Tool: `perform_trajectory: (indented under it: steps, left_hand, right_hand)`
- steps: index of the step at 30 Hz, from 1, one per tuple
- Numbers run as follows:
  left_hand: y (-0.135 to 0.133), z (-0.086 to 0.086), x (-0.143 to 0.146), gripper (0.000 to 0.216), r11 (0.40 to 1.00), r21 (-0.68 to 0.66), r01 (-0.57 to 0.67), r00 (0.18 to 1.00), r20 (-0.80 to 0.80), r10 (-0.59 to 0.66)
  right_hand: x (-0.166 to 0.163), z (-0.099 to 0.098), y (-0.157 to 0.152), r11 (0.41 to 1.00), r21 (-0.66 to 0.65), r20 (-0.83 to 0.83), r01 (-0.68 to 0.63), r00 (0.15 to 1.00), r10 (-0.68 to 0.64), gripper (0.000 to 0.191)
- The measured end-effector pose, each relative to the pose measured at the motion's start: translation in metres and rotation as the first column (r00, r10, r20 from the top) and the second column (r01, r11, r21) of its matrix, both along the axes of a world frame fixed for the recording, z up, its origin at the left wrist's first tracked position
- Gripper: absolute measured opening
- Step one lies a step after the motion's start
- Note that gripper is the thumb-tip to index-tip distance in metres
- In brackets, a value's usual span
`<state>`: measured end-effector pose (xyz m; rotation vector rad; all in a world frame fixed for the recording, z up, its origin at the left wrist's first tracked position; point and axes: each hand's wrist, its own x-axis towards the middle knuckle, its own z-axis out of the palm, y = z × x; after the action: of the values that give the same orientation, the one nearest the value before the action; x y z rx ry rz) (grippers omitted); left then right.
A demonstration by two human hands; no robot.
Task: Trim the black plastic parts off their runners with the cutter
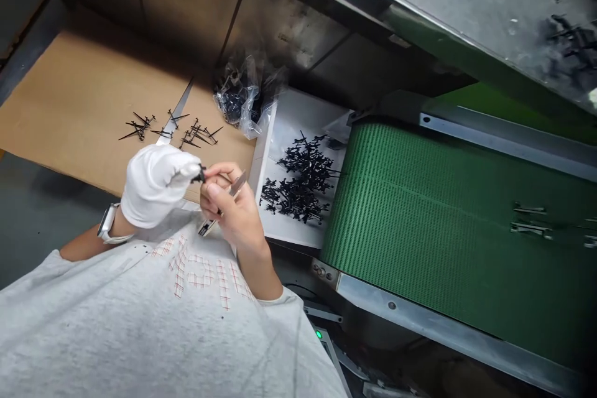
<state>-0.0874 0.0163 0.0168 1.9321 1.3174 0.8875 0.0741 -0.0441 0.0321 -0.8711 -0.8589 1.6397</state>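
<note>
My left hand (156, 183) wears a white glove and pinches a small black plastic part (201, 175) at its fingertips. My bare right hand (231, 208) is closed round a slim metal blade tool (222, 204) whose tip points at that part. Both hands meet just above my grey shirt. Behind them, on a sheet of brown cardboard (69, 99), lie several thin black pin-like pieces (170, 129). To the right a white tray (298, 109) holds a heap of black moulded parts (301, 180).
A clear bag of black parts (240, 96) stands at the tray's far corner. A green ribbed conveyor belt (443, 224) runs right of the tray, carrying a few grey parts (532, 221). A metal machine hood (466, 6) overhangs it. A watch sits on my left wrist.
</note>
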Motion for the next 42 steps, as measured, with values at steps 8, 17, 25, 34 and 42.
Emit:
perform_trajectory:
  steps: [8, 17, 25, 34, 42]
  left_hand:
    - [0.04, -0.153, -0.075, 0.024, 0.962, -0.094, -0.257, 0.913, -0.349, 0.21]
    - [0.016, -0.215, -0.06, 0.041, 0.97, -0.145, -0.196, 0.947, -0.286, 0.148]
    - [0.02, -0.221, -0.051, 0.048, 0.971, -0.15, -0.186, 0.954, -0.264, 0.142]
    - [0.021, -0.198, -0.044, 0.066, 0.993, -0.053, 0.105, 0.898, -0.425, -0.118]
    - [0.05, -0.186, -0.04, 0.085, 0.951, -0.047, 0.307, 0.789, -0.545, -0.282]
  right_hand:
    - [0.0, -0.121, 0.028, 0.987, -0.138, 0.827, 0.085, 0.558, 0.067, 0.051]
    - [-0.039, -0.172, 0.051, 0.915, -0.349, 0.845, -0.204, 0.354, 0.401, 0.112]
    - [-0.05, -0.183, 0.06, 0.911, -0.345, 0.855, -0.225, 0.326, 0.404, 0.089]
    - [-0.028, -0.197, 0.05, 0.943, -0.296, 0.795, -0.15, 0.509, 0.33, 0.085]
    - [0.027, -0.206, 0.008, 0.95, -0.311, 0.789, 0.04, 0.569, 0.234, 0.039]
